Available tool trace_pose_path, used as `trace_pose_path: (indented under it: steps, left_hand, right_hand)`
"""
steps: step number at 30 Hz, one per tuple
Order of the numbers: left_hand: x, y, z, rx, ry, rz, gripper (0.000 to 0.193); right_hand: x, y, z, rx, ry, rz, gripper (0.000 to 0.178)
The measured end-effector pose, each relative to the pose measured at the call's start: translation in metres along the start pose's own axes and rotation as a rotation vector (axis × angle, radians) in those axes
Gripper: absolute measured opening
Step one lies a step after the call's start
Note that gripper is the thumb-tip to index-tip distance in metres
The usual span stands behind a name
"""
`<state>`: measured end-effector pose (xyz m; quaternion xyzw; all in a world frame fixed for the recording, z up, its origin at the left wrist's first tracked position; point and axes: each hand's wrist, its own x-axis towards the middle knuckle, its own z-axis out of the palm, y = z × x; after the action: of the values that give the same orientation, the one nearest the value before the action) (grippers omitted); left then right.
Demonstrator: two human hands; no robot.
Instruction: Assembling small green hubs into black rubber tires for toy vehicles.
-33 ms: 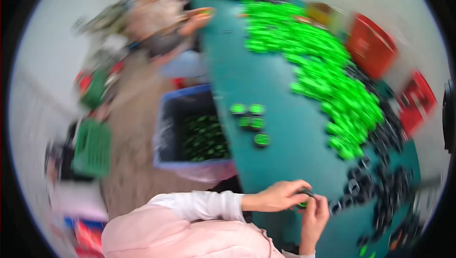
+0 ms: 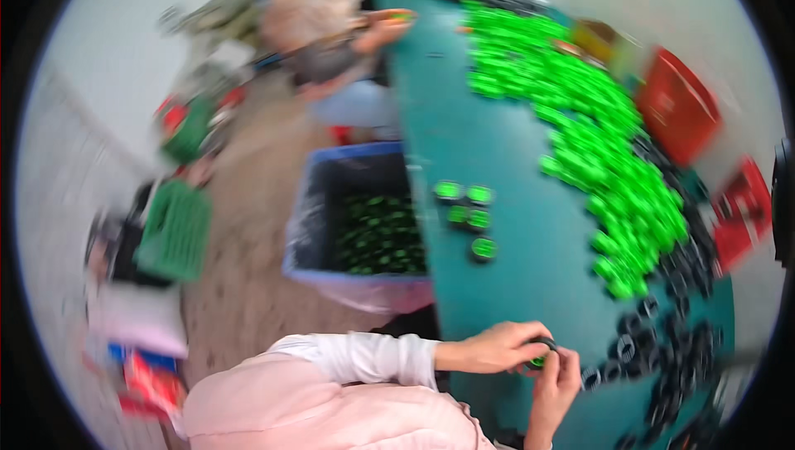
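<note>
My left hand (image 2: 503, 347) and my right hand (image 2: 556, 382) meet over the near part of the green table (image 2: 530, 280). Between them, the fingers of both are closed on a small round black piece with a bright green centre (image 2: 540, 354); the fingertips hide part of it. Several like pieces, black with green tops (image 2: 479, 195), form a small group farther up the table. Loose black rings (image 2: 627, 347) lie to the right of my hands, and beyond them spreads a large heap of bright green parts (image 2: 613, 173).
Left of the table stands a blue-rimmed bin (image 2: 300, 202) holding many green-and-black pieces. A co-worker (image 2: 319, 28) sits at the far left edge, hands over the table. Red bins (image 2: 679, 109) line the right side. A green crate (image 2: 175, 231) is on the left.
The whole scene has shifted mostly rightward in the picture, as my view turned. Both hands still hold the round piece, its green centre slightly more visible.
</note>
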<state>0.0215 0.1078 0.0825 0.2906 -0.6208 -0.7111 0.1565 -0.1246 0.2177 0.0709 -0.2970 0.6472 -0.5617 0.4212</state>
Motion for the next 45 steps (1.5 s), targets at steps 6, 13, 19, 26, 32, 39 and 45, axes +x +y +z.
trace_pose_path:
  steps: [6, 13, 19, 26, 32, 39, 45]
  left_hand:
    - [-0.059, -0.013, -0.025, 0.088, 0.303, 0.113, 0.024]
    - [-0.114, -0.055, -0.058, 0.276, 0.845, 0.333, 0.023]
    - [-0.157, -0.069, -0.091, 0.143, 0.862, 0.283, 0.022]
    - [-0.186, -0.056, -0.094, -0.003, 0.823, 0.175, 0.019]
    - [-0.187, -0.061, -0.084, -0.127, 0.784, 0.281, 0.019]
    - [-0.173, -0.047, -0.083, -0.018, 0.627, 0.207, 0.027]
    - [-0.154, -0.055, -0.072, 0.07, 0.638, 0.369, 0.03]
  right_hand:
    - [0.006, -0.024, 0.045, -0.212, -0.412, -0.131, 0.024]
    - [-0.005, -0.037, 0.135, -0.225, -0.677, -0.022, 0.025]
    - [-0.012, -0.044, 0.191, -0.334, -0.879, -0.094, 0.026]
    - [-0.025, -0.032, 0.208, -0.364, -0.873, -0.11, 0.027]
    - [-0.043, -0.035, 0.2, -0.206, -0.837, 0.003, 0.022]
    - [-0.033, -0.03, 0.178, -0.23, -0.737, -0.203, 0.023]
    - [-0.031, -0.021, 0.151, -0.565, -0.613, -0.73, 0.013]
